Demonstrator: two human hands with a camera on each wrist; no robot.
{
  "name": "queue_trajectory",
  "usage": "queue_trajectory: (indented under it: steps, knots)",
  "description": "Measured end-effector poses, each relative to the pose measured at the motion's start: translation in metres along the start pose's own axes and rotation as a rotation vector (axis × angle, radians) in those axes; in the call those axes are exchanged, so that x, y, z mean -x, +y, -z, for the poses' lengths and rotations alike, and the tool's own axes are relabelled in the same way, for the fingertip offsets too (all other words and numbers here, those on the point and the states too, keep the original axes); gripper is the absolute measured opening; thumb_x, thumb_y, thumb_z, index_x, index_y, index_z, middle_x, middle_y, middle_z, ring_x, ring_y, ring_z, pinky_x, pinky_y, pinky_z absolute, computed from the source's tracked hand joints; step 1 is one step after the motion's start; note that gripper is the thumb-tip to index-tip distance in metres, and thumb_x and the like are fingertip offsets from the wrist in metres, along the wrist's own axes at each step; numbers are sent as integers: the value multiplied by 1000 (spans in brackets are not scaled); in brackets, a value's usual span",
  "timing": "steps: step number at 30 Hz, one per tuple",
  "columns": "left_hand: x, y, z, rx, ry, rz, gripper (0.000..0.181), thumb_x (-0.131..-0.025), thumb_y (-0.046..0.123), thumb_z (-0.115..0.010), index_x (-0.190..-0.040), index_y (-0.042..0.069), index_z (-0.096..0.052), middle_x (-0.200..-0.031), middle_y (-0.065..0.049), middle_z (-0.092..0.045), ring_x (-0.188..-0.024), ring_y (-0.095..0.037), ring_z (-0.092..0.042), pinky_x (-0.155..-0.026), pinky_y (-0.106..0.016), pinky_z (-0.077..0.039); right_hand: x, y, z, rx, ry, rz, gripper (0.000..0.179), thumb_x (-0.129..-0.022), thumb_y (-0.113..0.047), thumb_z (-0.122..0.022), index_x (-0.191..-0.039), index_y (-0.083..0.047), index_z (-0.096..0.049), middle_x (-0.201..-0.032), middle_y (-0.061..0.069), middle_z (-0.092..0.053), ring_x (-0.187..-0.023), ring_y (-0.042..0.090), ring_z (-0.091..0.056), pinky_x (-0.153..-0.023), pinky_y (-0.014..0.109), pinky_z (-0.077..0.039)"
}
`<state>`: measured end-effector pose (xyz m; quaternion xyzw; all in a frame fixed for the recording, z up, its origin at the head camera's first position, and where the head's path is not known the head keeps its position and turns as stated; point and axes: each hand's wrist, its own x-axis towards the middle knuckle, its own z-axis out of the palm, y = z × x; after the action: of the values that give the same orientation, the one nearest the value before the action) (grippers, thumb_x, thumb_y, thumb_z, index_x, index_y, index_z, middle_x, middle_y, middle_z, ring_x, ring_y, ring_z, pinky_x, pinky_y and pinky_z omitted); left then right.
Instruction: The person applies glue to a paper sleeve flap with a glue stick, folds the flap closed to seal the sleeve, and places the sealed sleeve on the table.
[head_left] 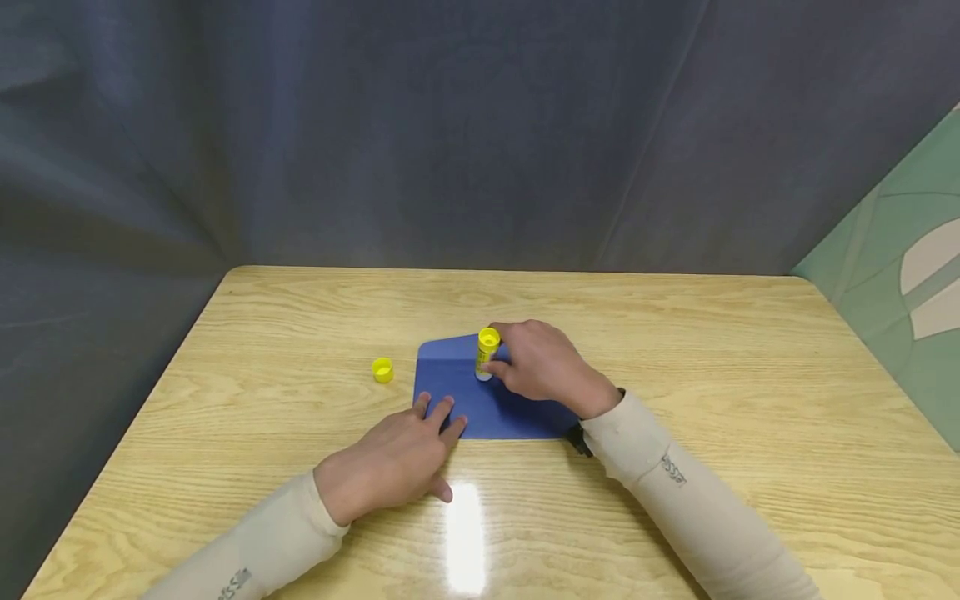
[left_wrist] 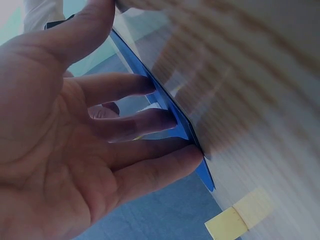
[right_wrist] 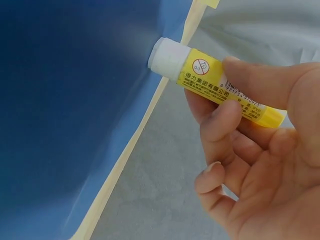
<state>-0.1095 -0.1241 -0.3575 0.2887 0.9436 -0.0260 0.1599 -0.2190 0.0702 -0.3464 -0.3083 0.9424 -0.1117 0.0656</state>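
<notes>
A blue envelope [head_left: 480,408] lies on the wooden table with its flap side away from me. My right hand [head_left: 542,362] grips a yellow and white glue stick [right_wrist: 207,75] between thumb and fingers. The stick's white end meets the blue surface near the crease of the flap, its yellow base pointing up. Straight, spread fingers of my left hand [head_left: 401,454] press on the envelope's near left corner; in the left wrist view the fingertips [left_wrist: 192,156] touch its surface. Left of the envelope is the yellow glue stick cap [head_left: 382,370].
The wooden table [head_left: 675,333] reaches a dark curtain [head_left: 480,133] at the back and on the left. A green patterned surface [head_left: 892,242] stands beyond the right edge. Light glares off the table between my forearms.
</notes>
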Motion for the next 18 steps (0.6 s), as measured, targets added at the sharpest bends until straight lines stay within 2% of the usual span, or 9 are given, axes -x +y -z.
queue_trajectory:
  steps: [5, 13, 18]
  knots:
    - [0, 0, 0, 3, 12, -5, 84, -84, 55, -68, -149, 6, -46, -155, -23, -39, -137, -50, -43, -104, -42, -50, 6, 8, 2, -11, 18, 1, 42, -92, -34, -71, -123, -7, -64, -92, 1, -72, -80, 21, -66, -73, 38, -54]
    - [2, 0, 0, 28, 9, 4, 84, -84, 54, -68, -149, 7, -45, -156, -23, -38, -137, -50, -42, -107, -43, -48, 15, 20, 3, -30, 24, -3, 45, -92, -33, -72, -126, -4, -63, -87, 1, -70, -72, 17, -62, -72, 37, -53]
    - [2, 0, 0, 28, 9, -5, 83, -85, 54, -67, -149, 7, -45, -156, -23, -38, -137, -50, -42, -105, -43, -49, 20, 27, 6, -31, 29, -29, 37, -92, -33, -72, -118, -8, -65, -81, -2, -67, -66, 15, -57, -67, 35, -50]
